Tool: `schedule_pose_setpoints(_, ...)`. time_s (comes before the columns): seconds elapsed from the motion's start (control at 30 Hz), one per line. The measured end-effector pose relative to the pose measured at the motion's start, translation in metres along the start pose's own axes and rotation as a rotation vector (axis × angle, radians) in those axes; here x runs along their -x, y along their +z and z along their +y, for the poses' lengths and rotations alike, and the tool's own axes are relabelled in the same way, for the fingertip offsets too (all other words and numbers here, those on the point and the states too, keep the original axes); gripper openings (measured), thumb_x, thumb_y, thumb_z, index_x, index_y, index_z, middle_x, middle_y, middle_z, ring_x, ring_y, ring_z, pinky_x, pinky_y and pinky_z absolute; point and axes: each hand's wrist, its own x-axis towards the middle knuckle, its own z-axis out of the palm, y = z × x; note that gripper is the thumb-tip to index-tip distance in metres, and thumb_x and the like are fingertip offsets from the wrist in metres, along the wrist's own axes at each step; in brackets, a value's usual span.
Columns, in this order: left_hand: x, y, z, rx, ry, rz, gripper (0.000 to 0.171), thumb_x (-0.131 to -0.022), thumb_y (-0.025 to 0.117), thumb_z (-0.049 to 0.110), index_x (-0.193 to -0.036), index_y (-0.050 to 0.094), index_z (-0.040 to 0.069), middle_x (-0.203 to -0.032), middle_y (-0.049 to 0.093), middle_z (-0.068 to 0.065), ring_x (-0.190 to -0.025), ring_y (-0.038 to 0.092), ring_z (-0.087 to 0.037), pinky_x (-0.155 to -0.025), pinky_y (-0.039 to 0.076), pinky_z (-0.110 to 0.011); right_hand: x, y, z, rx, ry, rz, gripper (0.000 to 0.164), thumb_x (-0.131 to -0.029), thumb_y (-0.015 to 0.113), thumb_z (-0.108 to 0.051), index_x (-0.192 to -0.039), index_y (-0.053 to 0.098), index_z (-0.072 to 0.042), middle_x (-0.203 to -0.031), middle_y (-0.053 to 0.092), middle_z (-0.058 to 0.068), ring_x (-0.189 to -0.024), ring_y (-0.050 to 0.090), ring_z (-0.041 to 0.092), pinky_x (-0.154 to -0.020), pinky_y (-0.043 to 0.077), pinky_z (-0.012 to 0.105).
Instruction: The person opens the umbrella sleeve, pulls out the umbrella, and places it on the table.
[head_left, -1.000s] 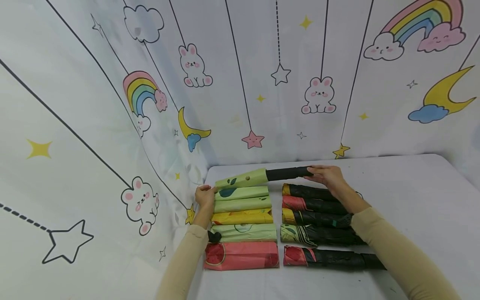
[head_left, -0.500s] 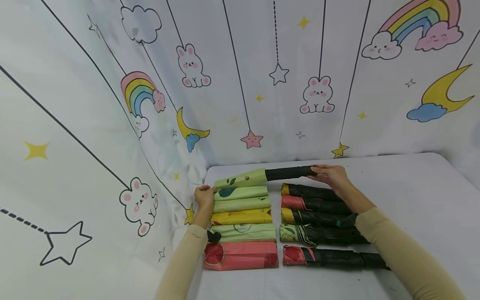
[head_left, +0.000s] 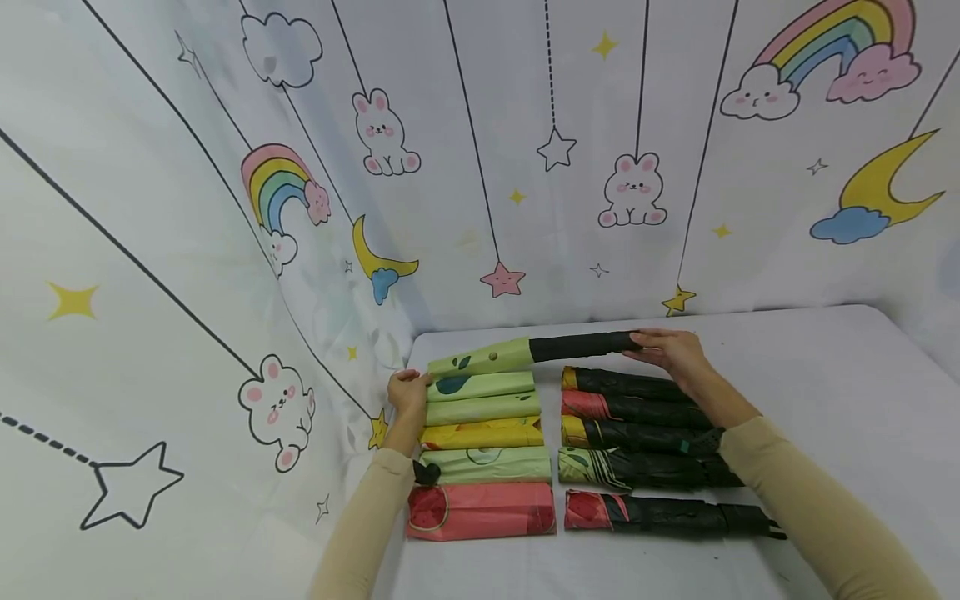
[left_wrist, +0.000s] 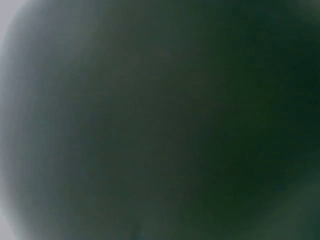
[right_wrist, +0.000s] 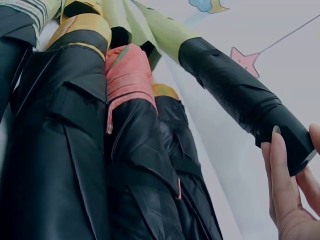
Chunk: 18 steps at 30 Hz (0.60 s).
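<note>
A folded black umbrella (head_left: 581,346) lies partly inside a light green sleeve (head_left: 487,358) with dark leaf prints, raised behind the rows. My left hand (head_left: 408,392) pinches the sleeve's left end. At the umbrella's other end, my right hand (head_left: 671,350) holds the black handle (right_wrist: 287,142) between fingertips and thumb. In the right wrist view the black length runs from the green sleeve down to that hand. Dark blur fills the left wrist view, so the left fingers are hidden there.
Several sleeves lie stacked in a left column, including a yellow sleeve (head_left: 483,435) and a red watermelon sleeve (head_left: 487,508). Folded black umbrellas, such as the nearest umbrella (head_left: 667,515), form a right column. A white printed curtain (head_left: 465,167) stands behind the white table (head_left: 832,392).
My right hand has drawn slightly rightward, and more of the black umbrella shows outside the green sleeve. The left hand keeps its place at the sleeve's end.
</note>
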Motion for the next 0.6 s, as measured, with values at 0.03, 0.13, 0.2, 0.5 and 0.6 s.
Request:
schedule_pose_setpoints(0.03,0.0,0.0,0.0,-0.001,-0.001,-0.001,0.035,-0.09,0.078,-0.001,-0.121,0.062,-0.003,-0.114,0.061,-0.016,-0.107,0.06,-0.035,-0.097,0.054,-0.047,0.0,-0.001,0.0,-0.004,-0.001,-0.002,0.021,-0.092,0.081,-0.009,-0.112,0.076,-0.002,-0.109,0.073,0.001,-0.093,0.077,0.021,-0.097,0.058,0.042)
schedule_pose_setpoints(0.13,-0.001,0.0,-0.001,-0.006,-0.003,-0.006,0.037,-0.09,0.077,-0.001,-0.123,0.061,-0.004,-0.115,0.062,-0.016,-0.108,0.06,-0.034,-0.097,0.054,-0.046,0.001,-0.005,-0.001,-0.012,-0.003,-0.001,0.023,-0.093,0.08,-0.008,-0.114,0.075,-0.002,-0.107,0.074,0.001,-0.093,0.077,0.021,-0.096,0.059,0.042)
schedule_pose_setpoints(0.2,-0.001,0.0,-0.001,-0.005,-0.003,-0.008,0.039,-0.09,0.077,-0.002,-0.125,0.061,-0.006,-0.115,0.062,-0.016,-0.108,0.06,-0.034,-0.096,0.054,-0.046,0.001,-0.007,-0.002,-0.015,-0.005,0.004,0.023,-0.093,0.08,-0.008,-0.115,0.075,-0.002,-0.107,0.074,0.001,-0.093,0.077,0.02,-0.095,0.059,0.041)
schedule_pose_setpoints(0.5,-0.001,0.001,-0.001,-0.007,0.005,0.006,0.041,-0.09,0.079,-0.001,-0.126,0.061,-0.007,-0.112,0.061,-0.015,-0.104,0.061,-0.033,-0.095,0.055,-0.045,0.006,-0.017,-0.005,0.001,-0.009,0.023,0.025,-0.095,0.078,-0.007,-0.118,0.073,-0.002,-0.111,0.072,-0.001,-0.094,0.077,0.019,-0.091,0.061,0.039)
schedule_pose_setpoints(0.6,0.0,0.001,0.0,-0.003,0.003,0.004,0.04,-0.09,0.078,-0.002,-0.126,0.061,-0.007,-0.113,0.061,-0.015,-0.106,0.06,-0.033,-0.095,0.055,-0.045,0.008,-0.022,-0.005,-0.003,-0.008,0.027,0.028,-0.094,0.078,-0.007,-0.121,0.072,-0.001,-0.111,0.072,-0.002,-0.095,0.076,0.019,-0.091,0.061,0.039)
